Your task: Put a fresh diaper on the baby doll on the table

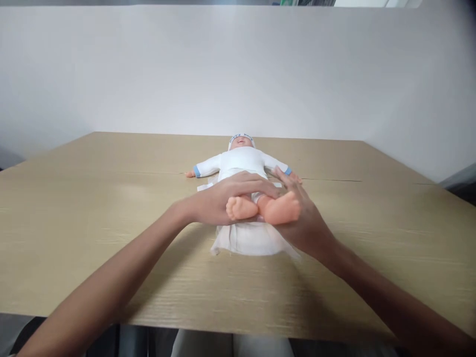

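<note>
A baby doll [242,159] in a white top with blue cuffs and a white cap lies on its back on the table, head away from me. Its bare feet [260,208] point toward me. A white diaper [250,240] is spread under its lower body, its front flap hanging toward me. My left hand [223,196] lies across the doll's legs and hips, fingers wrapped over them. My right hand [303,218] holds the doll's right side at the hip and leg, fingers stretched up toward its waist.
The light wooden table [92,223] reaches to a plain white wall [238,69] behind the doll's head. A thin seam runs across the tabletop at the level of the doll's arms. My lap shows below the near table edge.
</note>
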The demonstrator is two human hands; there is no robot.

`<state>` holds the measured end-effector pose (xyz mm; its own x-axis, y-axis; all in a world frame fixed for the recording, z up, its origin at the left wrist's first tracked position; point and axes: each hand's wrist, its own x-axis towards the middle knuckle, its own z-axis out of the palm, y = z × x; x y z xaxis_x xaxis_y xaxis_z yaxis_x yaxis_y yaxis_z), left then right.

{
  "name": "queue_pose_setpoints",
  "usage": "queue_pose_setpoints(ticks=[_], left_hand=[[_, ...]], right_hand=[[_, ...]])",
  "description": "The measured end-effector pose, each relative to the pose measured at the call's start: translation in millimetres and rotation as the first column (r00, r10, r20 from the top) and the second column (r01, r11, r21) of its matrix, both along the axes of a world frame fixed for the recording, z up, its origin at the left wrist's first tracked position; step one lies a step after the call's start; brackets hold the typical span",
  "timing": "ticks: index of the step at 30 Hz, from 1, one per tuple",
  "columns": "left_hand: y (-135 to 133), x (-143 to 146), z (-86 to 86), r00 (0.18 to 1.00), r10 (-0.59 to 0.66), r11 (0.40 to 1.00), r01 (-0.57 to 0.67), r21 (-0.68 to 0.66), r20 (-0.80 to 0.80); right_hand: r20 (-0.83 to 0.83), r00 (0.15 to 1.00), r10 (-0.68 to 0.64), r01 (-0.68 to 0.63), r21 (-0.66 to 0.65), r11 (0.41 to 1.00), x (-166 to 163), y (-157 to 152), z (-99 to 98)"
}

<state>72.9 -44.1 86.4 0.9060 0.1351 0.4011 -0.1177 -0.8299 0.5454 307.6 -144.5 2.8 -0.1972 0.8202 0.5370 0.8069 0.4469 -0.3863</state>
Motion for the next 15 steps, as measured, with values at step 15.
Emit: queue_pose_setpoints(ticks=[15], left_hand=[[-4, -98, -64.1, 0.960, 0.197, 0.965, -0.154, 0.214, -0.201]], right_hand=[[0.231, 0.911, 0.342, -0.344, -0.032, 0.938, 71, -19, -36.9]])
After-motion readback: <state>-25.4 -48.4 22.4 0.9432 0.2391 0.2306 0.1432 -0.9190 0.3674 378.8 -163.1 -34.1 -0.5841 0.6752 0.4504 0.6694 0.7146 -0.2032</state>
